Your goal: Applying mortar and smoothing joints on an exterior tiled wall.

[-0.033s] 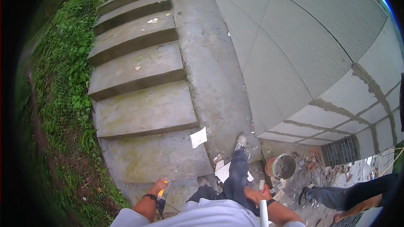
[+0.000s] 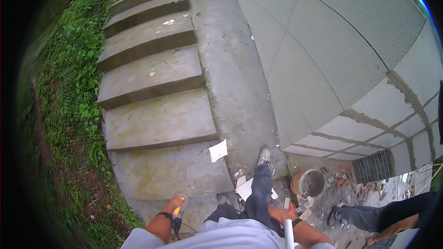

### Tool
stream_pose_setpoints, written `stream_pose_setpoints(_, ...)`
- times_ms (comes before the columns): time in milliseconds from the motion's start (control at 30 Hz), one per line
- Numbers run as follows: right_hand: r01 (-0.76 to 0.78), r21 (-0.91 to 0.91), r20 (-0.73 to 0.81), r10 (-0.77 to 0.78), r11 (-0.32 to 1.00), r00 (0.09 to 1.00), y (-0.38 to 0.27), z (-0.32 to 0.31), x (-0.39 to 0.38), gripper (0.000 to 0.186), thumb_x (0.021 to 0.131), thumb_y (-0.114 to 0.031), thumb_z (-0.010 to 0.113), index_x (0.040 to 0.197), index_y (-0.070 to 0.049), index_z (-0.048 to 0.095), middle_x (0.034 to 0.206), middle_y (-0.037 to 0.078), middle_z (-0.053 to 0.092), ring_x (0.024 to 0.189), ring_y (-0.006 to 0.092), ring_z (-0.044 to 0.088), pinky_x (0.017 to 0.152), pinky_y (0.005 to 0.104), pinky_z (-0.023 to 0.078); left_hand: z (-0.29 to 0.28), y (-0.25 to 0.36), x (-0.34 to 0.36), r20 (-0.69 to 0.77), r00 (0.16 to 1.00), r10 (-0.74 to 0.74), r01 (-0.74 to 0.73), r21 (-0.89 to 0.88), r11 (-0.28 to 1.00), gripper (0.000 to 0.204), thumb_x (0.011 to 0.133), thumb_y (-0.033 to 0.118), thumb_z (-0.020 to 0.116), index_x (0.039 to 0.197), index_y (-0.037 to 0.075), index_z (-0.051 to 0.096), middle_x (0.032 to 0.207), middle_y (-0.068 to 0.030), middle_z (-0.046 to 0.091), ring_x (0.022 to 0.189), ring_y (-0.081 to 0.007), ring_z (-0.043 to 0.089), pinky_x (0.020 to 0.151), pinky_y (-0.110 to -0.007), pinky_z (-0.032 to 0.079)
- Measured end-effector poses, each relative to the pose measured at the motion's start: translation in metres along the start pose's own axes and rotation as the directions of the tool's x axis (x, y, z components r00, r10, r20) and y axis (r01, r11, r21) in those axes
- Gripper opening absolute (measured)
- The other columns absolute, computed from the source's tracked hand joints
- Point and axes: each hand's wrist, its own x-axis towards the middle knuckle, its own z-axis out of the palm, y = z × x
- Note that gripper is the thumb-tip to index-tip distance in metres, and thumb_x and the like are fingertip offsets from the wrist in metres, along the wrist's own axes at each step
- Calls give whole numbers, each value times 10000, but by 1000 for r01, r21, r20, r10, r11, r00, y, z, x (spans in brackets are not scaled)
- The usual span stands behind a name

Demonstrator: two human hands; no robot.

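My left hand (image 2: 175, 201) is closed around a tool with a yellow-orange and grey body (image 2: 181, 205), low over the bottom step; its exact kind is not clear. A dark band is around that wrist, and a thin cord shows near it. My right hand (image 2: 276, 213) is close to my right thigh, its fingers hidden. Beside my right forearm a white tube (image 2: 289, 234) stands up at the lower edge. Broken white board pieces (image 2: 244, 189) lie by my right leg, and another white piece (image 2: 218, 151) lies on the step ahead.
Concrete steps (image 2: 157, 122) rise ahead, with a smooth ramp (image 2: 235, 78) beside them and a grey wall (image 2: 318, 41) on the right. Greenery (image 2: 74, 78) borders the left. A bucket (image 2: 308, 183) stands among rubble. At the right edge is another person's leg (image 2: 369, 214).
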Motion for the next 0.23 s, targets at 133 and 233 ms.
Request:
stream_pose_setpoints(133, 71, 784, -64, -33, 616, 997, 41, -8, 10, 486, 873, -308, 630, 1227, 3, 512, 1100, 177, 572, 1062, 282, 587, 892, 395, 461, -1, 13, 9, -65, 991, 119, -123, -54, 991, 372, 734, 59, 588, 1084, 129, 692, 1015, -158, 678, 934, -280, 652, 816, -355, 512)
stream_pose_setpoints(233, 102, 850, -76, -71, 517, 995, 65, -3, 10, 500, 863, -304, 656, 1231, -4, 501, 1036, 154, 583, 1034, 256, 599, 870, 380, 473, -10, 49, 10, -41, 999, -17, 13, -110, 994, 374, 736, 52, 602, 1089, 137, 694, 979, -145, 684, 882, -256, 656, 781, -349, 515)
